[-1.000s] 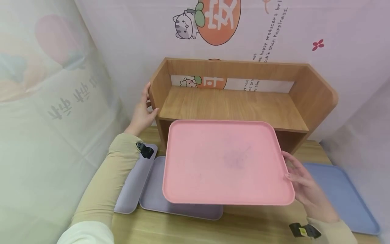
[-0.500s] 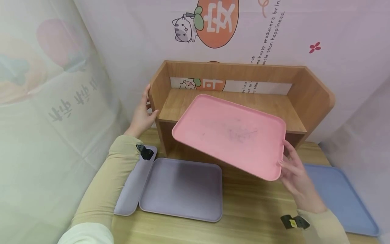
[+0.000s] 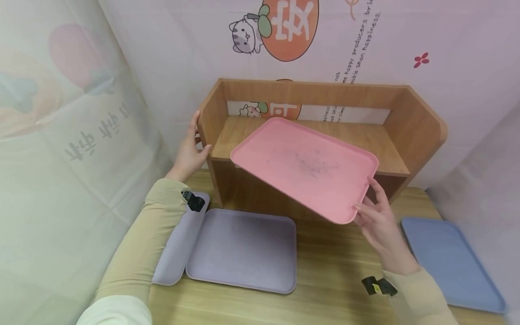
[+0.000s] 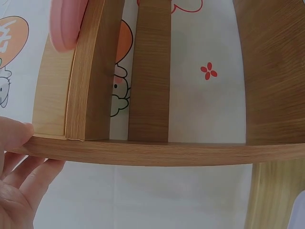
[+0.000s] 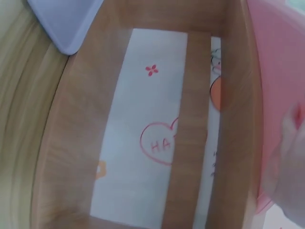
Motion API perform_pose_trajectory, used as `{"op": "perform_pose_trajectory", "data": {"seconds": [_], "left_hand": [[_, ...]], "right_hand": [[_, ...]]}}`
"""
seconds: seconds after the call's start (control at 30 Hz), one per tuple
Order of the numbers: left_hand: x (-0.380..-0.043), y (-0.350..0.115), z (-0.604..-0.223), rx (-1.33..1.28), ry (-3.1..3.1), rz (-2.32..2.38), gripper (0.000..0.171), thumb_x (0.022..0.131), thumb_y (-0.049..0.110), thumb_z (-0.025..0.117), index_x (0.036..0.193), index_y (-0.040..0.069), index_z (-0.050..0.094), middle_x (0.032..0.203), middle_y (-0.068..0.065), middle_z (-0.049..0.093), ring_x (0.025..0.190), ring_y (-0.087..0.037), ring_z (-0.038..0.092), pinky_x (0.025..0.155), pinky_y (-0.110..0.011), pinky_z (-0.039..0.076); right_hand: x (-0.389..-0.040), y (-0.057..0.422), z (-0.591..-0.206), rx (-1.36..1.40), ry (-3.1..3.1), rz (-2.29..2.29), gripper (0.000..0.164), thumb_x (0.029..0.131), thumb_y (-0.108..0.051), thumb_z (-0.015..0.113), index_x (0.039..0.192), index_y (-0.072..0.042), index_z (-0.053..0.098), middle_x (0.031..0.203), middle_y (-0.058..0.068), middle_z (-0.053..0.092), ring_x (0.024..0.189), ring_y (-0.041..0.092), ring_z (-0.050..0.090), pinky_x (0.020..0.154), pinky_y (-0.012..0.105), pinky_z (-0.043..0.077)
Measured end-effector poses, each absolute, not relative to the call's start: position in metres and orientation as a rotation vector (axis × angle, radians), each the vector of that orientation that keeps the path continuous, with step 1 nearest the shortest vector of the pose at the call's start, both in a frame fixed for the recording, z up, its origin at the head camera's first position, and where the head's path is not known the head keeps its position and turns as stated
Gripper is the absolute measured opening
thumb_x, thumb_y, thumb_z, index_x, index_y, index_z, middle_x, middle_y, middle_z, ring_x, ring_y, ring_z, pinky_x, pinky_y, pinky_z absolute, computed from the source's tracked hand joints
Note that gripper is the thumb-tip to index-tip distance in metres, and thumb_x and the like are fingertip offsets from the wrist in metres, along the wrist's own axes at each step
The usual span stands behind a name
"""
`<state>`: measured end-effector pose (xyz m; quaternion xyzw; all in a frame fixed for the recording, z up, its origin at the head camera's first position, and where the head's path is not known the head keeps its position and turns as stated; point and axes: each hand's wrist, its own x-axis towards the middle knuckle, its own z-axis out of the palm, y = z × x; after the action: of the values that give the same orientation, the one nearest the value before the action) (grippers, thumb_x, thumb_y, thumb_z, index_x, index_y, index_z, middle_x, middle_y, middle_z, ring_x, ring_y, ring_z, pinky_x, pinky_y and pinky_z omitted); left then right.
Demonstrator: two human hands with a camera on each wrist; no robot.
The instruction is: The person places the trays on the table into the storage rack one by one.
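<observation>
In the head view a pink tray with dark scuffs hangs tilted in front of the wooden shelf, overlapping its upper board. My right hand holds the tray by its right short edge, thumb on the upper face. On the shelf's left side panel, my left hand grips the edge, thumb in front and fingers on the outer side. The left wrist view shows that hand around the panel's wooden edge, with a corner of the pink tray above the board.
A lilac tray lies on the wooden table before the shelf. Another lilac tray lies left of it, partly under the left forearm. At the right is a blue tray. Printed cloth hangs behind and at both sides.
The right hand has raised the pink tray toward the shelf and tilted it, its left end now over the upper board. The lilac tray below came into full view. The left hand stayed put.
</observation>
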<state>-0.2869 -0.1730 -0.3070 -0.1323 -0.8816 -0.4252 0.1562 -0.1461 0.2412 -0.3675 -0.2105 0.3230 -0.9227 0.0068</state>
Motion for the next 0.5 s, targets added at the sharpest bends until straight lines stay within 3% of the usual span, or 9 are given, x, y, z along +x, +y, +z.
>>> {"op": "perform_pose_trajectory", "data": {"seconds": [0.3,0.5], "left_hand": [[-0.286,-0.172,-0.307,-0.371,-2.521,-1.214,0.096,0.089,0.001,0.06,0.148,0.044,-0.001,0.144,-0.022,0.035,0.122,-0.043,0.049,0.091,-0.055,0.049],[-0.286,-0.171,-0.307,-0.385,-2.505,-1.245,0.095,0.089,-0.001,0.06,0.15,0.041,0.0,0.143,-0.024,0.036,0.122,-0.044,0.049,0.091,-0.056,0.049]], "right_hand": [[-0.149,0.211,-0.358,-0.355,1.287,-2.893,0.063,0.089,0.018,0.045,0.133,-0.024,0.027,0.11,0.007,0.051,0.087,0.013,0.062,0.075,0.026,0.057],[-0.149,0.189,-0.361,-0.317,1.465,-2.872,0.063,0.087,0.016,0.053,0.132,-0.025,0.035,0.112,0.003,0.052,0.086,0.009,0.063,0.077,0.026,0.058]]}}
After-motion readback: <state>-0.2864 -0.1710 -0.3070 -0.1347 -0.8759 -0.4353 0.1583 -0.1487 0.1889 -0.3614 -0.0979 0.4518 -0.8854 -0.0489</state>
